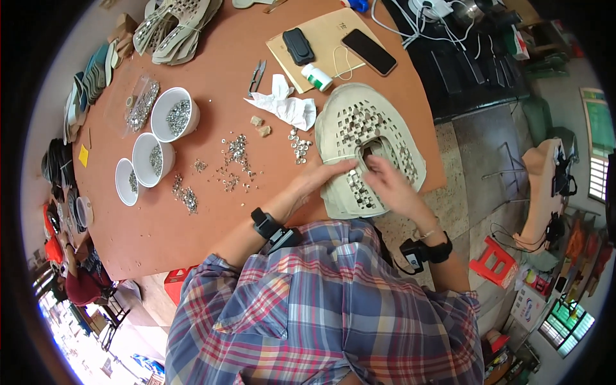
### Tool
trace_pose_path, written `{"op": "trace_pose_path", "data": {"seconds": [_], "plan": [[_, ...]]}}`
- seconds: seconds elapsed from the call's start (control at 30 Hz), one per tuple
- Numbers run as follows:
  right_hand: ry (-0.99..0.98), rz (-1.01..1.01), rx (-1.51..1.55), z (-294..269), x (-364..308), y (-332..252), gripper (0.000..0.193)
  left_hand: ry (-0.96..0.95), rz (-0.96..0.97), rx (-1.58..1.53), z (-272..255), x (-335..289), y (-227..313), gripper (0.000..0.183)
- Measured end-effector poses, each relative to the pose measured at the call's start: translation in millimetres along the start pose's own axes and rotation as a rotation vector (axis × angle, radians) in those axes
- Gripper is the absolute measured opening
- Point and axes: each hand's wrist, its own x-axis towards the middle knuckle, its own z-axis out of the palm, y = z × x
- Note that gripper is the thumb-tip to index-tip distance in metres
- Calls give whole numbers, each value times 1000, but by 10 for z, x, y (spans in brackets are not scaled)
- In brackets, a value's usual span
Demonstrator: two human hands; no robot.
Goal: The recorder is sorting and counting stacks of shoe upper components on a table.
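A stack of cream perforated leather shoe uppers (410, 144) lies near the table's front right edge, with metal studs set in many holes of the top one. At its left edge is my left hand (317, 178), thumb laid over the top and the other fingers hidden, gripping the leather. My right hand (396, 191) sits over the right side of the central opening, its fingers bent toward the studs; anything between them is too small to make out. Loose round studs (299, 147) lie just left of the stack.
White tubs (192, 122) of small metal parts stand at the left, near scattered metal bits (237, 151) and a clear bag (142, 106). Crumpled tissue (285, 106), tweezers (258, 78), a small white bottle (317, 77) and a phone (369, 52) lie farther back. More uppers (176, 32) are piled behind.
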Motion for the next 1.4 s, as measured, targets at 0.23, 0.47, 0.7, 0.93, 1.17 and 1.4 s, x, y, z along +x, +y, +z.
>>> {"op": "trace_pose_path", "data": {"seconds": [0.23,0.47,0.7,0.93,1.17,1.4], "plan": [[-162,345,889,-38,-85,-218,53,109,146,51,356,28,351,83],[-241,401,706,56,-88,-312,54,87,209,69,101,62,5,90],[-181,72,41,336,-80,92,70,86,92,-31,56,-26,-9,98],[36,14,63,-548,331,-613,21,166,158,108,-129,-101,-123,99],[176,-341,-366,-973,1606,-70,17,362,250,672,-205,-301,-49,78],[-127,-524,-569,-641,2272,69,17,390,307,729,-395,-642,323,41]]}}
